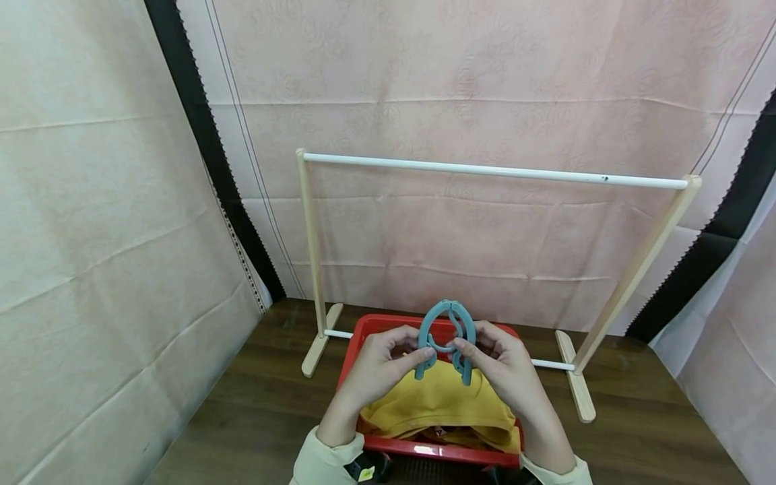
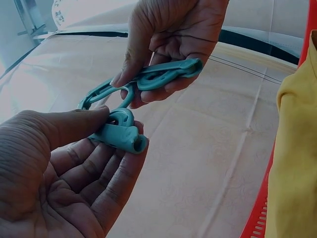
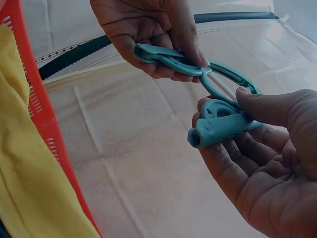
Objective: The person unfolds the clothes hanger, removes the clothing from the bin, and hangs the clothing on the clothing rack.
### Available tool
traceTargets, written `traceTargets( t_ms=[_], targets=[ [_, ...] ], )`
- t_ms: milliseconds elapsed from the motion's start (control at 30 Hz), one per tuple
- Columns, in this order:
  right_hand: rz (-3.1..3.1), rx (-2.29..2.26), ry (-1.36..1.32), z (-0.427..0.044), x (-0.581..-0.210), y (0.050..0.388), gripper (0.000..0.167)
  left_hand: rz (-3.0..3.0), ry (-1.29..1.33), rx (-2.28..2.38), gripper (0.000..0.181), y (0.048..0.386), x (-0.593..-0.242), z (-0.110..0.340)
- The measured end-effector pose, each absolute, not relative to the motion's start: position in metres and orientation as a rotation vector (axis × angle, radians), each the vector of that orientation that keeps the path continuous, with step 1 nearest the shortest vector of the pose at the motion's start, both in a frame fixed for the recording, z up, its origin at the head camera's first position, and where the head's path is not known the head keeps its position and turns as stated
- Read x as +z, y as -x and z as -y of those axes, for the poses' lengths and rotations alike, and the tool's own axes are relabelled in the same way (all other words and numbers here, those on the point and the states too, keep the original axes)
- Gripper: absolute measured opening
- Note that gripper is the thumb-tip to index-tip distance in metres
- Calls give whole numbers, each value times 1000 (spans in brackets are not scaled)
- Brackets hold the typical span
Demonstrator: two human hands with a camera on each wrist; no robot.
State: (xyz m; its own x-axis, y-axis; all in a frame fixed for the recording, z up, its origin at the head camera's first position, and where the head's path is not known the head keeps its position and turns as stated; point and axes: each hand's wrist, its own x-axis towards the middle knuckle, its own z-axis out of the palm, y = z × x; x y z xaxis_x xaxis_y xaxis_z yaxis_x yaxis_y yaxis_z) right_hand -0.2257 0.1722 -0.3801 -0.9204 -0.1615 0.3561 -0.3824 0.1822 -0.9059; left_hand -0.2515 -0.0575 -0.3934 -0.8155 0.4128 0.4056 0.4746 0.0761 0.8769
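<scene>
A teal plastic folding clothes hanger [image 1: 447,305] is held up between both hands, its two arms folded downward. My left hand [image 1: 377,369] pinches one arm between thumb and fingers. On the other arm, my right hand [image 1: 508,370] has the same thumb-and-finger grip. In the left wrist view, the hanger [image 2: 116,137] shows a hollow tube-like end beside the left fingers. A red basket [image 1: 418,445] stands below the hands. Folded yellow cloth [image 1: 438,403] fills much of it; the garment's kind cannot be told.
Behind the basket stands a rack with pale wooden posts [image 1: 310,242] and a white top rail [image 1: 485,171]. Its feet [image 1: 576,384] rest on the brown wooden table [image 1: 254,411]. Light fabric [image 1: 461,74] hangs behind and at both sides.
</scene>
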Motion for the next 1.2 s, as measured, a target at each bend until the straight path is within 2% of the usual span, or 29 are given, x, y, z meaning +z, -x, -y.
traceTargets(
  t_ms=[800,1000,1200],
  targets=[
    [2183,1869,-628,-189,-382,229,17,2282,905,-1793,13,257,-395,68],
    [2166,1868,-605,-197,-382,230,22,2276,877,-1827,15,259,-395,74],
    [2179,1822,-543,-205,-381,230,19,2206,877,-1909,15,261,-394,80]
  ],
)
